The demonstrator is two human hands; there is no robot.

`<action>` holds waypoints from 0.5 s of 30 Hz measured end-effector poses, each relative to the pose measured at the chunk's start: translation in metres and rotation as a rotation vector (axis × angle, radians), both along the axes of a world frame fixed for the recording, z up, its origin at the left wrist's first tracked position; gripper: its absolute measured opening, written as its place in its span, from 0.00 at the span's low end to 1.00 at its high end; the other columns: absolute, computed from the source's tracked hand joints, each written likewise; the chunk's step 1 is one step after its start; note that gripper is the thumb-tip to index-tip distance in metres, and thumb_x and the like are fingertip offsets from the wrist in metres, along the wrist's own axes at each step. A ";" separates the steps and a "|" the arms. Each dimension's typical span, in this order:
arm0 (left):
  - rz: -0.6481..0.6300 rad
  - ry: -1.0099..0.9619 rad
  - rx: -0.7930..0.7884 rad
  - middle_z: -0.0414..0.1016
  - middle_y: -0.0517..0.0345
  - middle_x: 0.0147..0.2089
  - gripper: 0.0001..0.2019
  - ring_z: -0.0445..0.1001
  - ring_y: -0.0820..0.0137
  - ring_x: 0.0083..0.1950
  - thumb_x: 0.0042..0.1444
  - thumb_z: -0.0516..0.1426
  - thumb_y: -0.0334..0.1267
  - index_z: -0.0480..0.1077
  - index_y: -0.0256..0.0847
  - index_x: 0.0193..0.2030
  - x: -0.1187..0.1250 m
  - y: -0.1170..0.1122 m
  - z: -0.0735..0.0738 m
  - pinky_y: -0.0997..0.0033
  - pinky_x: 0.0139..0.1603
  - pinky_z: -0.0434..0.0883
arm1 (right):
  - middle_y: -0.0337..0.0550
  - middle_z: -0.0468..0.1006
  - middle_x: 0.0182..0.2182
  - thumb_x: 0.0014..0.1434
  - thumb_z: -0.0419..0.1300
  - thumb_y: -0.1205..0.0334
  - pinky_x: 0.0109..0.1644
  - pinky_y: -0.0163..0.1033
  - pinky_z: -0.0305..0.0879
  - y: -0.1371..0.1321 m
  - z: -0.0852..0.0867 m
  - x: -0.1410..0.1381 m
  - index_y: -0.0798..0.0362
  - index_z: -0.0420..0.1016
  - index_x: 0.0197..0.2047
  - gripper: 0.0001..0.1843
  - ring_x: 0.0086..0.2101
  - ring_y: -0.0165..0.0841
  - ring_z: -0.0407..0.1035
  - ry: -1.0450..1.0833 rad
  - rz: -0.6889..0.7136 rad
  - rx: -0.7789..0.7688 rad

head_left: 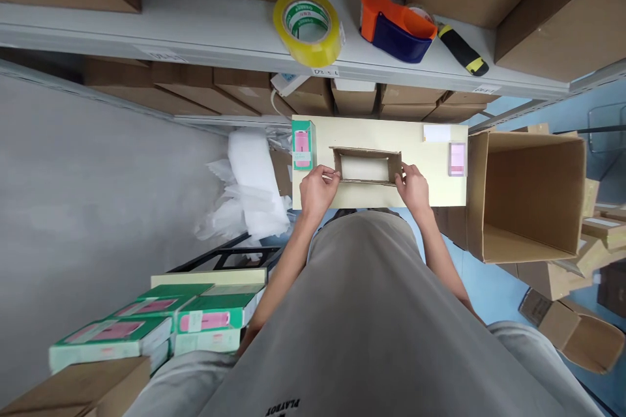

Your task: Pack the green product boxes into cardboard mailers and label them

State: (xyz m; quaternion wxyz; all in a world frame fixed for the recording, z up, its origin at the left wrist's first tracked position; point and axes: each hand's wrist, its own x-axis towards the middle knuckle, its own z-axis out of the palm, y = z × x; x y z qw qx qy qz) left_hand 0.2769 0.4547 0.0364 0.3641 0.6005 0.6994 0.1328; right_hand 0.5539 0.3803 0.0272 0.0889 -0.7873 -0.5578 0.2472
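A small brown cardboard box [368, 181], its top side facing me uncovered, sits in the middle of the cream tabletop [366, 133]. My left hand [319, 190] pinches its left end near the front corner. At the right end, my right hand [413, 187] grips the near corner with thumb and fingers. Through the box's opening a pale surface shows. A green box with a pink picture [302, 145] lies at the table's left edge, and a small pink-and-white packet [457, 159] is near the right edge with a white paper slip [437, 133] beside it.
Overhead, the shelf [205, 26] carries a yellow tape roll [313, 52], an orange-and-blue tape dispenser [398, 29] and a black-and-yellow cutter [462, 49]. A large open carton [533, 195] stands right. White foam wrap [257, 176] and stacked green boxes [210, 319] are left.
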 end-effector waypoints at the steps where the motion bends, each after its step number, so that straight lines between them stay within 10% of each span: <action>1: -0.013 0.009 0.007 0.90 0.56 0.48 0.02 0.89 0.60 0.44 0.69 0.65 0.39 0.78 0.46 0.43 0.002 -0.001 0.002 0.63 0.51 0.77 | 0.60 0.83 0.58 0.81 0.53 0.54 0.48 0.49 0.77 0.002 0.000 -0.001 0.55 0.78 0.72 0.26 0.42 0.46 0.83 -0.030 -0.002 -0.010; 10: -0.053 0.043 0.023 0.90 0.55 0.50 0.01 0.89 0.59 0.44 0.69 0.65 0.38 0.78 0.46 0.44 0.002 -0.002 0.003 0.62 0.50 0.76 | 0.61 0.80 0.60 0.82 0.55 0.45 0.54 0.54 0.78 0.070 -0.011 0.013 0.52 0.80 0.71 0.27 0.46 0.50 0.83 -0.064 -0.081 0.083; 15: -0.080 0.020 0.037 0.89 0.55 0.52 0.02 0.89 0.59 0.43 0.68 0.66 0.35 0.79 0.45 0.46 0.000 -0.003 -0.001 0.61 0.50 0.77 | 0.55 0.86 0.45 0.82 0.55 0.38 0.59 0.56 0.78 0.087 -0.018 0.017 0.53 0.83 0.64 0.29 0.46 0.51 0.83 0.091 -0.074 0.155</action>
